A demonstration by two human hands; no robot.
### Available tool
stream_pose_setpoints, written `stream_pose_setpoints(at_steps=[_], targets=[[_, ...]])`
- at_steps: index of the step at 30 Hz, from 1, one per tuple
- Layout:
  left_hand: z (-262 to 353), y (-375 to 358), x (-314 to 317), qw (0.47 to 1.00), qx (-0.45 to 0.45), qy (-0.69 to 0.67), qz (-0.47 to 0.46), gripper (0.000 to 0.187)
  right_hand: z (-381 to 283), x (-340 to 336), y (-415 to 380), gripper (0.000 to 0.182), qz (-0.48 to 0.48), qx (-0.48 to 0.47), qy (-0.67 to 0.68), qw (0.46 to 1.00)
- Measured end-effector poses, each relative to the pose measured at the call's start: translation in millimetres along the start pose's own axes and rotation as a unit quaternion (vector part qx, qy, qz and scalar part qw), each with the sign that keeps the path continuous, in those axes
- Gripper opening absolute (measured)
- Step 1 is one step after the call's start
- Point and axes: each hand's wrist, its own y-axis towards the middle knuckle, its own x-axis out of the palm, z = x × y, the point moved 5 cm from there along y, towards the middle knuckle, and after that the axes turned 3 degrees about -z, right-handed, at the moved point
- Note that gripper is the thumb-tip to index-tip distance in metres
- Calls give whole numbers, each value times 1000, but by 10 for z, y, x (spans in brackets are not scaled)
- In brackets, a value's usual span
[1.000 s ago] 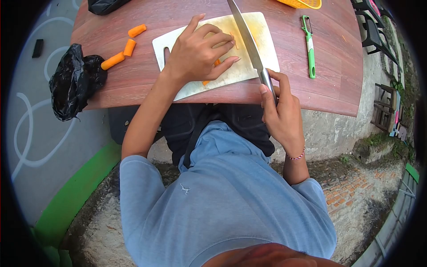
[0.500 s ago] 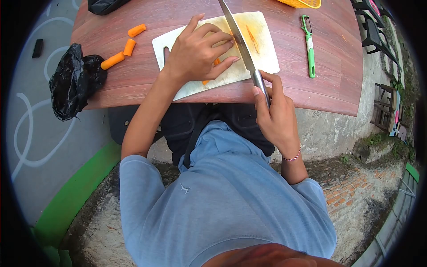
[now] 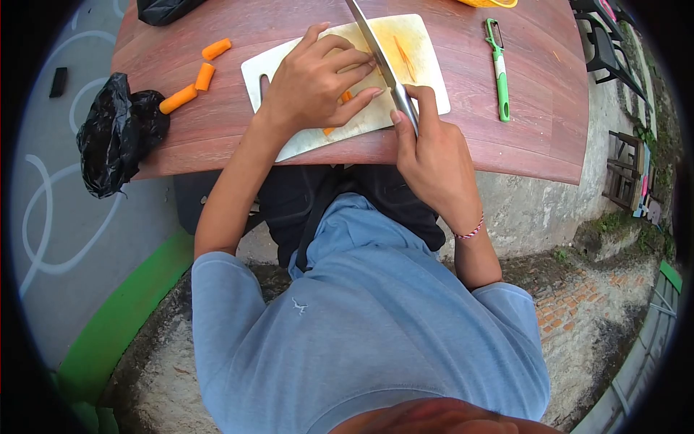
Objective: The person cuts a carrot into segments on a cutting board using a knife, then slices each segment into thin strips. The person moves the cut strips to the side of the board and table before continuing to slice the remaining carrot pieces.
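Note:
A white cutting board (image 3: 432, 79) with yellow-orange stains lies near the table's front edge. My right hand (image 3: 437, 155) is closed around the handle of a kitchen knife (image 3: 376, 49), whose blade slants across the board. Over the board's left half, my left hand (image 3: 312, 83) is bent with its fingertips beside the blade. A carrot piece (image 3: 347, 96) shows between its fingers and thumb, mostly covered by the hand. Another orange bit (image 3: 328, 131) peeks out below the palm. Thin carrot strips (image 3: 403, 56) lie right of the blade.
Three carrot pieces (image 3: 178, 99) lie on the table (image 3: 210, 141) at the left, beside a crumpled black plastic bag (image 3: 108, 137). A green-handled peeler (image 3: 499, 72) rests at the right. Part of a yellow basket (image 3: 491, 3) and another black bag (image 3: 166, 9) show at the far edge.
My right hand and the knife have moved left and slightly up, bringing the handle nearer the board. My left hand stays nearly in place on the board. The whole view has shifted slightly.

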Motion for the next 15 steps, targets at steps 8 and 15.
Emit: stream_pose_setpoints(at_steps=[8, 15], targets=[[6, 3, -16, 1000, -6, 8, 6, 33, 100, -17, -129, 30, 10, -3, 32, 999], [6, 9, -15, 1000, -12, 21, 6, 34, 223, -121, -302, 33, 17, 30, 48, 998]])
